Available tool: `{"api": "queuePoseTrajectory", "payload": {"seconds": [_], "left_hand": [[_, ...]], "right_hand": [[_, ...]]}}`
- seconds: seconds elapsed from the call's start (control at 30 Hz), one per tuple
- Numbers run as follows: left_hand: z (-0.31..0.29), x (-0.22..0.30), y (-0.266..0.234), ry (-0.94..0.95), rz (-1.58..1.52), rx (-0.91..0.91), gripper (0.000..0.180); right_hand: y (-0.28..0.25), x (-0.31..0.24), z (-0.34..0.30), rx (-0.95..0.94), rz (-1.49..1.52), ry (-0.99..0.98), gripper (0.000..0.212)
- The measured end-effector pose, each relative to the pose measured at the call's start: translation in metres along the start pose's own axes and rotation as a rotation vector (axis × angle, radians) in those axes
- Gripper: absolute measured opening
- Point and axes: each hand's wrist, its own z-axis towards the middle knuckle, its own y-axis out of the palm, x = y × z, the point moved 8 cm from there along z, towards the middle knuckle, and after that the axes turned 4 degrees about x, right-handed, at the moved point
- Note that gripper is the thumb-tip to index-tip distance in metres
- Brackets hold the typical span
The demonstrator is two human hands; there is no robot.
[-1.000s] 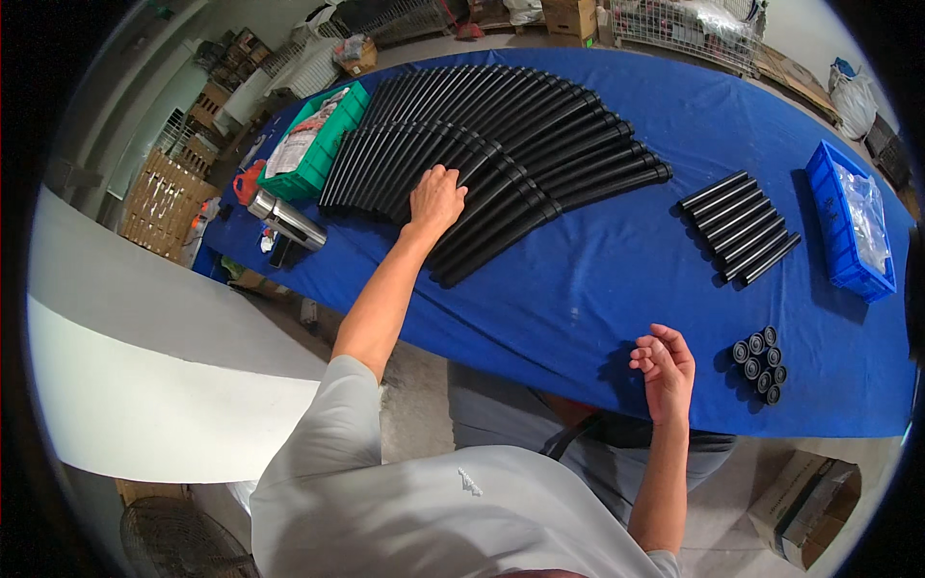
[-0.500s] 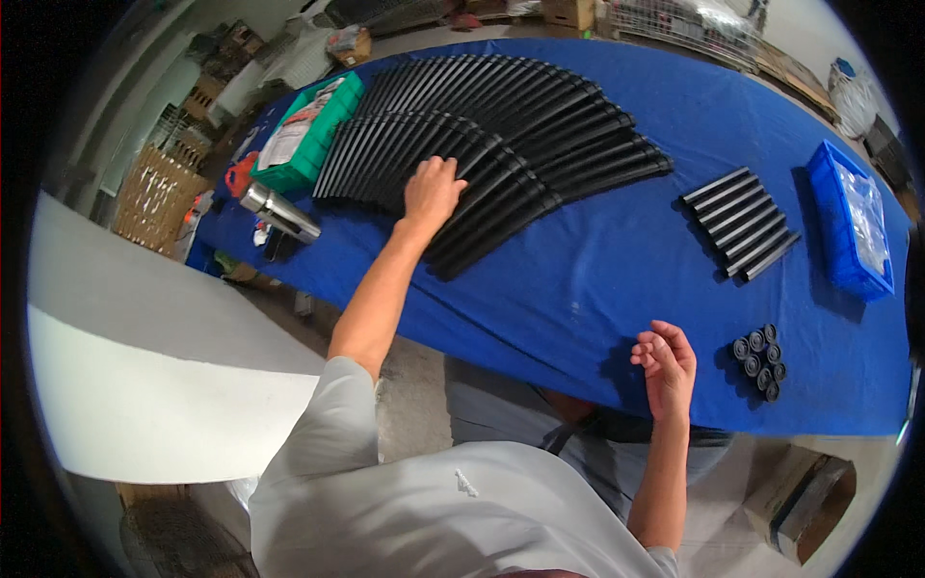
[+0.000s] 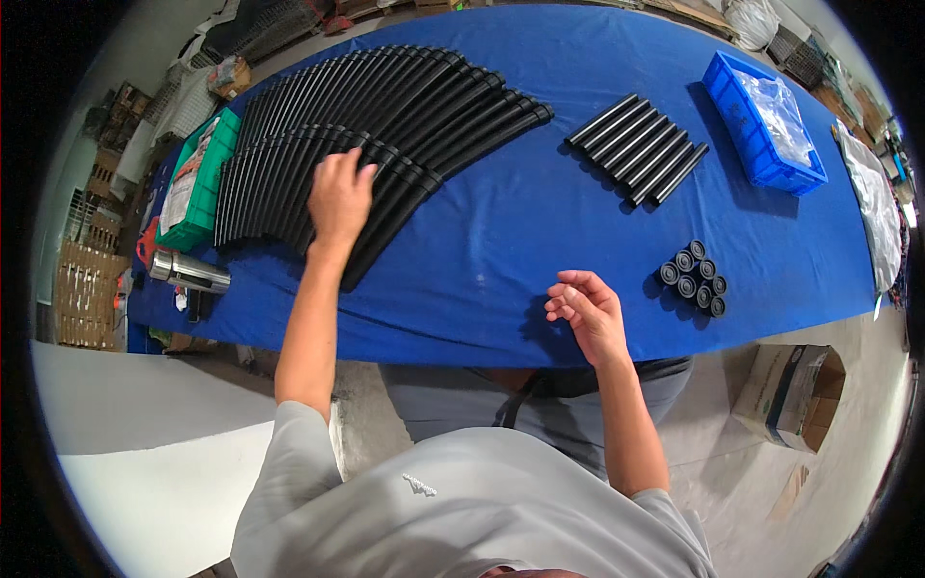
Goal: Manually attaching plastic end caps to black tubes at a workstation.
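Observation:
Rows of black tubes lie fanned side by side across the left and middle of the table, with thicker collars partway along. My left hand is over the near part of this fan, thumb apart from the bent fingers, and no tube is visibly lifted. Whether its fingertips touch the tubes I cannot tell. Near the front edge my right hand hovers above the cloth, fingers loosely curled, with nothing visible in it. Several short black tubes lie parallel at the right. Closer to me stands a cluster of round black caps.
A blue cloth covers the table. At the left stand a green bin with papers and a metal flask lying down. A blue bin with clear plastic bags is at the far right. An open cardboard box sits on the floor.
The view has shifted, so the table's things appear farther left and higher. My left hand remains over the tube fan, with its thumb now more spread. My right hand keeps its loose curl.

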Motion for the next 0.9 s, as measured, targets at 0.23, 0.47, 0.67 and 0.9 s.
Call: {"api": "queuePoseTrajectory", "payload": {"seconds": [0.23, 0.47, 0.67, 0.9], "left_hand": [[0.017, 0.17, 0.087, 0.137, -0.521, -0.157, 0.033], [0.039, 0.244, 0.174, 0.062, -0.562, -0.374, 0.047], [0.052, 0.257, 0.214, -0.002, -0.513, -0.529, 0.04], [0.045, 0.24, 0.213, 0.087, -0.5, -0.368, 0.026]], "right_hand": [[0.007, 0.005, -0.007, -0.029, -0.424, -0.187, 0.024], [0.018, 0.002, -0.012, -0.048, -0.659, -0.262, 0.022], [0.017, 0.0, -0.011, -0.048, -0.691, -0.271, 0.022], [0.017, 0.0, -0.01, -0.04, -0.641, -0.241, 0.02]]}}
